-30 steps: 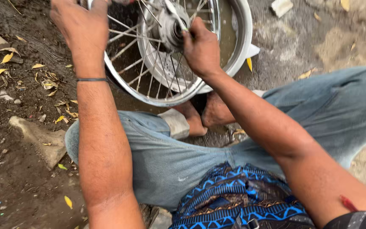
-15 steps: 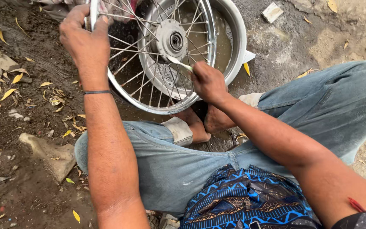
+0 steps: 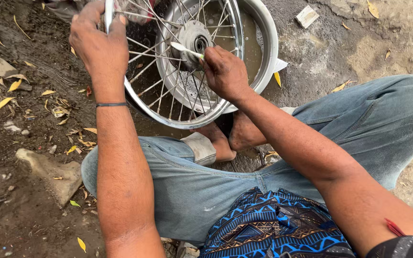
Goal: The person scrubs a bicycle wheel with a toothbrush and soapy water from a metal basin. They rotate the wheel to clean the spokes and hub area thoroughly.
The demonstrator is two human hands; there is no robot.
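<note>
Right hand (image 3: 225, 71) fingers pinched on a small white brush (image 3: 186, 48) at the hub (image 3: 194, 40); left hand (image 3: 99, 43) clamped round the rim (image 3: 135, 98) of the spoked motorcycle wheel (image 3: 264, 62), upright on muddy ground (image 3: 29, 143) by the feet. Wheel looks heavy, rigid, probably wet-slick: hold by rim, not thin spokes

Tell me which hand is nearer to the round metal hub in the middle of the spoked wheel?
Right. The right hand works a small white tool just beside the hub; the left hand grips the wheel's shiny rim, farther out.
</note>
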